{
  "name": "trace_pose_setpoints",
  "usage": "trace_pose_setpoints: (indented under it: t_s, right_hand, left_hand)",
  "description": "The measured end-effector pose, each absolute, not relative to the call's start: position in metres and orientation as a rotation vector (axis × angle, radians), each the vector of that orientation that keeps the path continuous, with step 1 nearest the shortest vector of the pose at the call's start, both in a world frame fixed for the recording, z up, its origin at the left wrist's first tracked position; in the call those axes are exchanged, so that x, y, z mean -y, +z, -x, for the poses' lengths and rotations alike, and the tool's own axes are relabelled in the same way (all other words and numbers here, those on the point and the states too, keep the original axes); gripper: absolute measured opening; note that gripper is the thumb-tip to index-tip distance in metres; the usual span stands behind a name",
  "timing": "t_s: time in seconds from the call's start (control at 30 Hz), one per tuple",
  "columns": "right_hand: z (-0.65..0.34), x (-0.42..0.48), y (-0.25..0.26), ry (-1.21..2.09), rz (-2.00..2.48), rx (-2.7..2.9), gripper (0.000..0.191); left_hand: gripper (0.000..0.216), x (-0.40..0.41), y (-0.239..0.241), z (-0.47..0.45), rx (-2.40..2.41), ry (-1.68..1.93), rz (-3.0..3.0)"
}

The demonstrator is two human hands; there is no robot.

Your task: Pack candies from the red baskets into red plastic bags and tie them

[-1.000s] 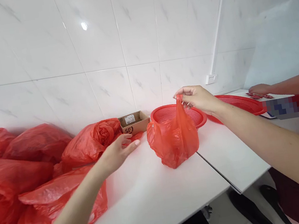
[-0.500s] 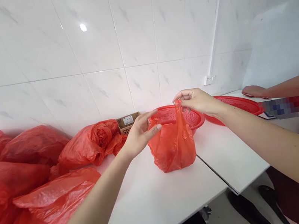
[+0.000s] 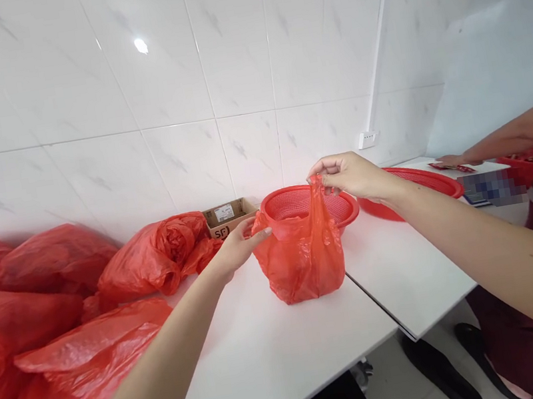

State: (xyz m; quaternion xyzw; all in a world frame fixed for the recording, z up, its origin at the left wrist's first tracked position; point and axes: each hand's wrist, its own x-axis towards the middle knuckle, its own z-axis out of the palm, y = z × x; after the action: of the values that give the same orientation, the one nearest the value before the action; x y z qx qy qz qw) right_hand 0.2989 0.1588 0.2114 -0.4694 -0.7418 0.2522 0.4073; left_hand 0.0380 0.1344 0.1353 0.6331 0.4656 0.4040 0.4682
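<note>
A red plastic bag [image 3: 302, 265] stands upright on the white table in front of me, its contents hidden by the film. My right hand [image 3: 344, 177] pinches one gathered handle of the bag and pulls it up taut. At the bag's upper left edge, my left hand [image 3: 238, 248] has the film between thumb and fingers. Right behind the bag sits a red mesh basket [image 3: 275, 205], partly covered by it.
Several filled red bags [image 3: 144, 259] lie on the left, near an open cardboard box [image 3: 232, 218]. Another red basket [image 3: 426, 184] stands to the right. Beyond it, a co-worker's arm [image 3: 522, 125] reaches over a red packet [image 3: 451, 167]. A seam [image 3: 379, 303] divides the tables.
My left hand has gone from hovering by the bag to holding its left edge, drawing it outward. My right hand keeps the handle. A red packet now shows by the co-worker's hand.
</note>
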Motion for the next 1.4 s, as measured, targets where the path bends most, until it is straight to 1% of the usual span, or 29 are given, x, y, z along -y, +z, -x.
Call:
trace_pose_setpoints:
  t_s: [0.13,0.2,0.27,0.4,0.57,0.67,0.73,0.83,0.87,0.97,1.07,1.13,1.27,1.4]
  right_hand:
    - [-0.3,-0.158,0.212,0.604,1.185,1.885,0.009]
    - [-0.301,-0.157,0.213,0.618,1.209,1.886,0.01]
    - [-0.301,-0.156,0.215,0.66,1.232,1.899,0.011]
    - [-0.29,-0.154,0.219,0.814,1.164,2.009,0.011]
    - [-0.238,-0.148,0.216,1.058,0.885,2.159,0.01]
    - [-0.206,-0.145,0.21,1.106,0.821,2.094,0.008]
    - [-0.194,-0.145,0.204,1.107,0.795,2.058,0.012]
    - [-0.192,-0.146,0.194,1.142,0.733,2.045,0.021]
    - [-0.194,-0.145,0.191,1.152,0.731,2.066,0.02]
    - [-0.199,-0.139,0.185,1.098,0.779,2.144,0.007]
    - [-0.2,-0.126,0.186,0.979,0.812,2.094,0.01]
    - [-0.2,-0.118,0.187,0.975,0.759,2.097,0.013]
    - [-0.193,-0.115,0.177,1.007,0.629,2.064,0.017]
    - [-0.175,-0.13,0.15,1.023,0.775,1.965,0.025]
  left_hand:
    - [0.039,-0.132,0.144,-0.042,-1.111,1.089,-1.494]
    - [0.035,-0.132,0.147,-0.043,-1.08,1.144,-1.461]
    - [0.037,-0.132,0.15,-0.045,-1.038,1.147,-1.427]
    - [0.036,-0.127,0.158,-0.049,-0.986,1.06,-1.359]
    - [0.025,-0.111,0.176,-0.048,-0.942,0.812,-1.4]
    - [0.028,-0.102,0.181,-0.043,-0.939,0.699,-1.47]
    - [0.028,-0.102,0.179,-0.039,-0.981,0.728,-1.489]
    - [0.038,-0.108,0.17,-0.031,-1.046,0.838,-1.473]
    - [0.041,-0.111,0.167,-0.028,-1.056,0.859,-1.465]
    - [0.048,-0.115,0.16,-0.016,-1.052,0.852,-1.465]
    - [0.05,-0.113,0.16,-0.003,-1.027,0.829,-1.519]
    - [0.045,-0.11,0.164,0.004,-1.019,0.819,-1.583]
    - [0.025,-0.102,0.171,0.013,-1.082,0.777,-1.755]
    - [0.011,-0.1,0.165,0.012,-1.201,0.787,-1.932]
